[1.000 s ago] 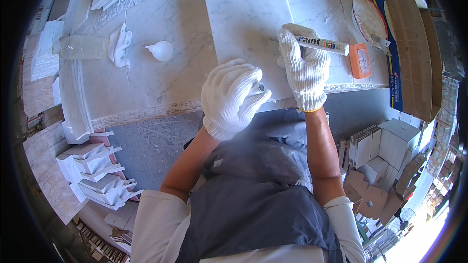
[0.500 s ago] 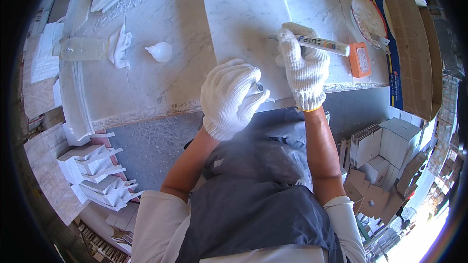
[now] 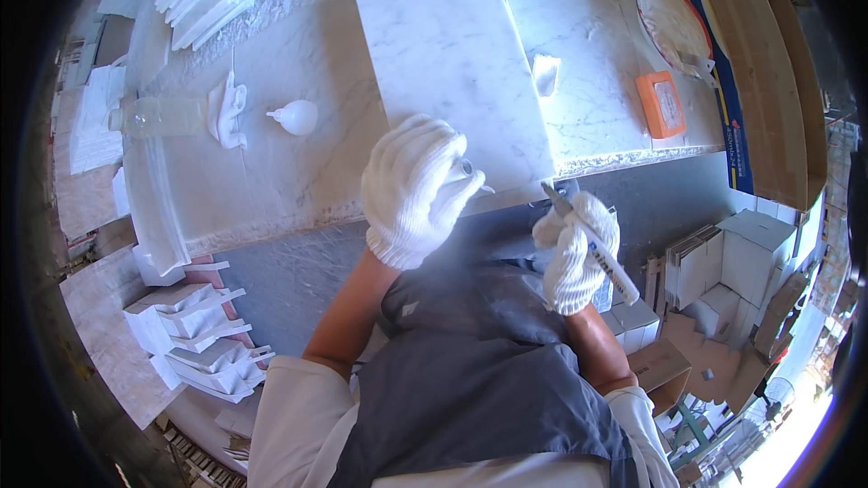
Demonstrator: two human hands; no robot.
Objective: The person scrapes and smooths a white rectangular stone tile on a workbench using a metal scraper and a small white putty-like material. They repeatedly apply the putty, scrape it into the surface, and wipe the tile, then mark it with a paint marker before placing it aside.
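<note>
A white marble slab [image 3: 443, 36] lies on the worktop, its near end at the front edge. In a white knitted glove, my right hand [image 3: 579, 253] grips a white marker pen [image 3: 615, 273]. The pen is uncapped, and its dark tip points up and left, close to the slab's near right corner. My left hand [image 3: 414, 190], gloved too, is curled at the slab's near left corner. Between its thumb and fingers shows the round, hollow-looking end of a small cylinder [image 3: 467, 166], perhaps the pen's cap; the rest of it is hidden.
On the worktop [image 3: 298, 172] left of the slab are a white squeeze bulb [image 3: 295, 117], a crumpled white cloth [image 3: 228, 110] and a clear bottle [image 3: 163, 117]. To the right stand an orange block [image 3: 661, 105], a round red-rimmed dish [image 3: 674, 23] and a cardboard box [image 3: 755, 72].
My right hand has drawn back from over the slab to below its front edge, turning the marker pen tip up-left. A small white piece beside the slab is now uncovered. My left hand keeps its grip.
</note>
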